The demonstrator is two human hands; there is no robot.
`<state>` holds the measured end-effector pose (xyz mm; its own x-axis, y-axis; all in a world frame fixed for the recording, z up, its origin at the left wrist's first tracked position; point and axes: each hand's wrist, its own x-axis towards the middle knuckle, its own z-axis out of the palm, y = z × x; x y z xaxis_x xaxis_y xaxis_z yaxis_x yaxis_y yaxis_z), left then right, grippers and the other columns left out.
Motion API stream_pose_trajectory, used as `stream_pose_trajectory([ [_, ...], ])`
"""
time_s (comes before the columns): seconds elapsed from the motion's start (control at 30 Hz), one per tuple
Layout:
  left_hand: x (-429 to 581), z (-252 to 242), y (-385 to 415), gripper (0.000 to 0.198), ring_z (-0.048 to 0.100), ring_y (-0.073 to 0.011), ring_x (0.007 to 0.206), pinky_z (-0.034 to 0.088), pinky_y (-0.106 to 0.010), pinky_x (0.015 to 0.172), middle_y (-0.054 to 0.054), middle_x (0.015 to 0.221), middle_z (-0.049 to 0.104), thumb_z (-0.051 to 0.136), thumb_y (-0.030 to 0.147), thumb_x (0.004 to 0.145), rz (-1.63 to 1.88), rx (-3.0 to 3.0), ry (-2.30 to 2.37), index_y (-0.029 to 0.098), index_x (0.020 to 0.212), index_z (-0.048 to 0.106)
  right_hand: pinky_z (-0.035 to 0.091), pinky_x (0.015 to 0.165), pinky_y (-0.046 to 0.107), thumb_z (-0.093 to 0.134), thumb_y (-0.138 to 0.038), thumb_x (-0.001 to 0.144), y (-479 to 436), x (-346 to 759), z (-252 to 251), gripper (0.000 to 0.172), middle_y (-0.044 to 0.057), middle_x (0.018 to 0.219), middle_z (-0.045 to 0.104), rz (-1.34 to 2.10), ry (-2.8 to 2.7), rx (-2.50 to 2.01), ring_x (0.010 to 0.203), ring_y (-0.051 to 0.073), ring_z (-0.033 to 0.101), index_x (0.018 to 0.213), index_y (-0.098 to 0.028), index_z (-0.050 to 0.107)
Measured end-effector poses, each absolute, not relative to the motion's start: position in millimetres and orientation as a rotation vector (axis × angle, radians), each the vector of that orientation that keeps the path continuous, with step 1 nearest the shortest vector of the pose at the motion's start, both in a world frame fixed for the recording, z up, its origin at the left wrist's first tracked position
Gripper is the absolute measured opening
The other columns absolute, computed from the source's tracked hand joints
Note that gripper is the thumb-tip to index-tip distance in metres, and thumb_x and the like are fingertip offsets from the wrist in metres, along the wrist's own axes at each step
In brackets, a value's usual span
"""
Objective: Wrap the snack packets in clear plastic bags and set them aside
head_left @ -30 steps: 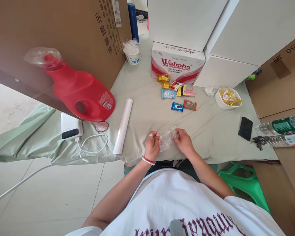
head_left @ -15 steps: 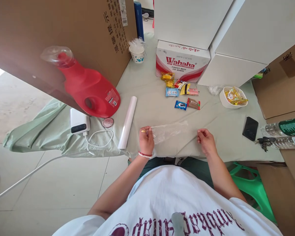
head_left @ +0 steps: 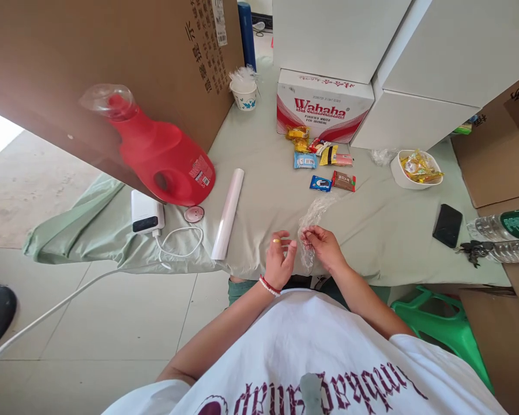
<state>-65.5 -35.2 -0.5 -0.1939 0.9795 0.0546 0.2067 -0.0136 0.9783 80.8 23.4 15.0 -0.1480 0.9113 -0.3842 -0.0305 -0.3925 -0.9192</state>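
A crumpled clear plastic bag (head_left: 315, 213) hangs from the pinched fingers of my right hand (head_left: 324, 246), its far end lying on the cloth. Just left of it, my left hand (head_left: 280, 258) has its fingers curved and apart, holding nothing, with a ring and a beaded bracelet on. Beyond the bag lie a blue snack packet (head_left: 320, 183) and a brown packet (head_left: 343, 180). Behind those sit a light-blue packet (head_left: 305, 161), a yellow packet (head_left: 328, 155) and some yellow-wrapped pieces (head_left: 298, 135). To the left, a white roll (head_left: 228, 214) rests on the cloth.
A red jug (head_left: 168, 153), a white power bank (head_left: 147, 212) with cable and a paper cup (head_left: 244, 95) stand left. The Wahaha carton (head_left: 324, 108) is at the back. Rightward are a white bowl (head_left: 416, 183) of wrapped pieces, a black phone-like item (head_left: 447, 225) and bottles (head_left: 516, 222).
The plastic bag has passed from my left hand to my right and is more bunched up. My right hand has moved left to it; my left hand has let go and loosened its fingers.
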Motion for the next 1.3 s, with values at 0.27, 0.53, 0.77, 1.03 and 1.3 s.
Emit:
stream_pose_trajectory([
  [0.27,-63,-25,13,0.023,0.063,-0.0162,0.066,0.052,-0.030,0.065,0.000,0.077,0.065,0.051,0.041,0.099,1.211,0.880,1.590,0.025,0.084,0.055,0.047,0.059,0.031,0.074,-0.049,0.076,21,86,3,0.025,0.000,0.076,0.069,1.554,-1.090,-1.400,0.063,0.016,0.056,0.088,-0.026,0.072],
  [0.53,-92,-26,38,0.019,0.061,-0.0148,0.054,0.047,-0.026,0.051,0.004,0.068,0.056,0.041,0.039,0.101,1.207,0.805,1.723,0.025,0.091,0.048,0.039,0.047,0.023,0.081,-0.050,0.065,33,139,-1,0.043,-0.001,0.076,0.065,1.445,-0.806,-1.572,0.060,0.011,0.053,0.092,-0.019,0.069],
  [0.77,-123,-22,54,0.017,0.056,-0.0154,0.052,0.047,-0.027,0.052,0.004,0.062,0.055,0.055,0.037,0.093,0.947,0.908,1.654,0.023,0.083,0.055,0.037,0.046,0.023,0.081,-0.048,0.064,41,176,-5,0.043,0.002,0.078,0.068,1.466,-0.923,-1.627,0.057,0.011,0.053,0.093,-0.018,0.070],
  [1.03,-111,-19,40,0.024,0.064,-0.0293,0.111,0.050,-0.044,0.092,-0.015,0.112,0.069,0.053,0.013,0.093,0.838,2.084,2.063,0.019,0.110,0.069,0.032,0.044,0.023,0.072,-0.052,0.071,39,181,-18,0.039,0.000,0.074,0.067,1.390,-1.080,-1.709,0.051,0.011,0.048,0.092,-0.019,0.067],
  [1.3,-104,-29,57,0.053,0.049,-0.0268,0.147,0.021,-0.062,0.127,-0.015,0.148,0.062,0.041,0.005,0.092,0.421,2.420,1.624,0.019,0.139,0.062,0.041,0.051,0.028,0.063,-0.055,0.082,36,187,-25,0.039,0.002,0.082,0.071,1.209,-1.267,-1.747,0.051,0.013,0.052,0.099,-0.020,0.069],
])
